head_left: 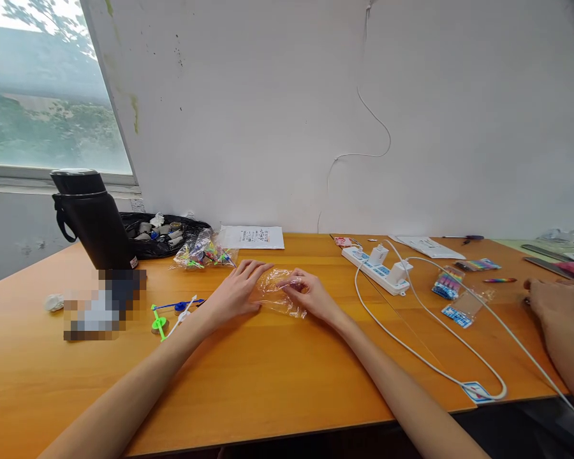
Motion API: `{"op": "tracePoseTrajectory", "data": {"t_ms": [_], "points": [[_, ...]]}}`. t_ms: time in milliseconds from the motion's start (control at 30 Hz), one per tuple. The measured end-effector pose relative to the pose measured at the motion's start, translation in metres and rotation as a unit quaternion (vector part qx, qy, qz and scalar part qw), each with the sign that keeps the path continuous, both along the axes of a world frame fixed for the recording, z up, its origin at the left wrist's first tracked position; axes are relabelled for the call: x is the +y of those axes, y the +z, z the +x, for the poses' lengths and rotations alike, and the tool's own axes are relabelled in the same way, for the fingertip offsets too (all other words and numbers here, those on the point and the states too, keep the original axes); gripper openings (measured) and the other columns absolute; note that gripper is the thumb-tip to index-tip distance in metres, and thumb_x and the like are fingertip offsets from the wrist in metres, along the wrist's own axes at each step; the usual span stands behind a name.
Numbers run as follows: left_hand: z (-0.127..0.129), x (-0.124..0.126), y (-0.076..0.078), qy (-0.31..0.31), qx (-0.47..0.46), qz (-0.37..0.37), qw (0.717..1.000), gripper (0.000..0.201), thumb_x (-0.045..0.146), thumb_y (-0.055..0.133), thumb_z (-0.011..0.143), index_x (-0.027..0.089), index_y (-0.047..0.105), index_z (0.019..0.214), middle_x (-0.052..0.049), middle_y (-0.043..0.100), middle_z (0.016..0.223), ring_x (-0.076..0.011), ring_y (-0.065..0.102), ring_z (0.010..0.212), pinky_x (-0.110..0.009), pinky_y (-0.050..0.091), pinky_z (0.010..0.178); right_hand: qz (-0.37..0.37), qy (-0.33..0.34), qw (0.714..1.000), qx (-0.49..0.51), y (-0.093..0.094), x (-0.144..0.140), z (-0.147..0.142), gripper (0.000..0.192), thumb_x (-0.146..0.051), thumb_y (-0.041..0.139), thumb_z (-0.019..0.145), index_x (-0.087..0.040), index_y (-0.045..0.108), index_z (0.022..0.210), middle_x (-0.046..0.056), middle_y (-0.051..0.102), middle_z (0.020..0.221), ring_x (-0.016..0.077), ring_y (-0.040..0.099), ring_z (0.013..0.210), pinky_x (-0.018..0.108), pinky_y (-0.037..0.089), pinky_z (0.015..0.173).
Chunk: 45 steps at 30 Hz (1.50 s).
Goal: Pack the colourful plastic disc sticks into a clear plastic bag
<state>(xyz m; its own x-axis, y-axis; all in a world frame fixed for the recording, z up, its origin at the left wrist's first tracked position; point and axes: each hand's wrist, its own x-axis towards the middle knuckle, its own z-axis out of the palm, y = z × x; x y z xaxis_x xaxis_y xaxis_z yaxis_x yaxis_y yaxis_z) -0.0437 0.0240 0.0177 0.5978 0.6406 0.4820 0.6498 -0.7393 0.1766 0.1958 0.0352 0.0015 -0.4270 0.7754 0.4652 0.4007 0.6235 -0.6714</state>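
You are in what looks like a plain shared workroom: a long orange-brown wooden bench (249, 395) stands against a stained white wall (249, 115), carrying a white plastic power strip (374, 270) and a clear bag of small multicoloured plastic pieces (205, 251), a co-worker's hand (556, 299) at your right.

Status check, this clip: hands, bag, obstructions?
Left hand open at left edge of clear plastic bag. Right hand pinching bag's right side. Bag crumpled. Power strip off right, apart from bag.
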Motion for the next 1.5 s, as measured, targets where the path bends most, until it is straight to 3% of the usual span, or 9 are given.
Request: {"op": "tracePoseTrajectory", "data": {"t_ms": [533,700,800,900,1000,1100,1200,1333,1500], "points": [[-0.007,0.005,0.0,0.008,-0.045,-0.013,0.999,0.079,0.02,0.063,0.078,0.03,0.027,0.147,-0.007,0.045,0.141,-0.0294,0.038,0.131,-0.049,0.041,0.109,0.02,-0.072,0.997,0.03,0.008,0.004,0.009,0.031,-0.042,0.052,0.096,-0.025,0.073,0.111,0.005,0.055,0.097,0.0166,0.055,0.085,0.029,0.046,0.075],[-0.011,0.009,-0.002,-0.03,-0.121,-0.093,0.988,0.079,0.026,0.066,0.078,0.031,0.027,0.147,-0.008,0.045,0.141,-0.0272,0.042,0.129,-0.043,0.052,0.096,0.107,-0.135,0.983,0.064,0.016,-0.001,0.008,0.024,-0.043,0.06,0.092,-0.03,0.075,0.105,0.007,0.05,0.118,0.0222,0.049,0.112,0.038,0.042,0.1],[-0.016,0.008,0.003,-0.03,-0.111,-0.085,0.99,0.079,0.027,0.066,0.079,0.031,0.028,0.147,-0.009,0.045,0.14,-0.0279,0.042,0.129,-0.044,0.049,0.099,0.162,-0.172,0.97,0.054,0.023,-0.004,0.012,0.019,-0.041,0.063,0.091,-0.032,0.077,0.1,0.007,0.05,0.109,0.0235,0.049,0.107,0.042,0.04,0.102],[-0.018,0.005,0.01,-0.003,-0.074,-0.04,0.996,0.075,0.027,0.066,0.08,0.029,0.031,0.146,-0.008,0.047,0.138,-0.0296,0.039,0.131,-0.049,0.039,0.109,0.18,-0.15,0.972,0.009,0.026,-0.006,0.016,0.019,-0.039,0.062,0.092,-0.032,0.078,0.098,0.007,0.052,0.095,0.0238,0.052,0.098,0.041,0.044,0.093],[-0.018,0.003,0.015,0.004,-0.065,-0.018,0.998,0.073,0.027,0.065,0.082,0.029,0.03,0.147,-0.008,0.047,0.139,-0.0291,0.038,0.132,-0.048,0.037,0.111,0.157,-0.084,0.984,0.001,0.025,-0.009,0.014,0.024,-0.039,0.057,0.095,-0.03,0.076,0.105,0.007,0.06,0.093,0.022,0.057,0.092,0.038,0.048,0.086],[-0.016,0.002,0.016,0.0,-0.059,0.0,0.998,0.074,0.025,0.065,0.084,0.031,0.029,0.148,-0.007,0.043,0.143,-0.0285,0.035,0.134,-0.048,0.036,0.112,0.113,-0.045,0.992,0.035,0.025,-0.012,0.008,0.029,-0.04,0.052,0.097,-0.028,0.074,0.112,0.007,0.067,0.105,0.0216,0.062,0.099,0.037,0.049,0.092],[-0.016,0.003,0.015,-0.002,-0.05,0.018,0.999,0.077,0.023,0.065,0.084,0.031,0.025,0.15,-0.007,0.041,0.145,-0.0278,0.034,0.135,-0.047,0.035,0.114,0.011,-0.013,0.995,0.094,0.027,-0.016,0.004,0.036,-0.044,0.048,0.099,-0.026,0.071,0.119,0.007,0.07,0.115,0.0225,0.064,0.109,0.04,0.048,0.1],[-0.016,0.006,0.011,0.0,-0.04,0.041,0.998,0.08,0.021,0.065,0.084,0.032,0.022,0.151,-0.007,0.04,0.147,-0.0281,0.034,0.135,-0.049,0.035,0.114,-0.135,0.052,0.974,0.175,0.031,-0.019,0.002,0.044,-0.05,0.047,0.098,-0.023,0.065,0.128,0.008,0.068,0.124,0.0242,0.065,0.113,0.044,0.05,0.102],[-0.018,0.009,0.01,0.025,-0.03,0.062,0.997,0.081,0.02,0.064,0.084,0.031,0.02,0.152,-0.007,0.039,0.148,-0.0284,0.033,0.136,-0.049,0.034,0.115,-0.178,0.046,0.961,0.207,0.031,-0.017,0.002,0.05,-0.052,0.054,0.094,-0.022,0.06,0.134,0.011,0.068,0.125,0.0253,0.065,0.114,0.047,0.049,0.103]]}}
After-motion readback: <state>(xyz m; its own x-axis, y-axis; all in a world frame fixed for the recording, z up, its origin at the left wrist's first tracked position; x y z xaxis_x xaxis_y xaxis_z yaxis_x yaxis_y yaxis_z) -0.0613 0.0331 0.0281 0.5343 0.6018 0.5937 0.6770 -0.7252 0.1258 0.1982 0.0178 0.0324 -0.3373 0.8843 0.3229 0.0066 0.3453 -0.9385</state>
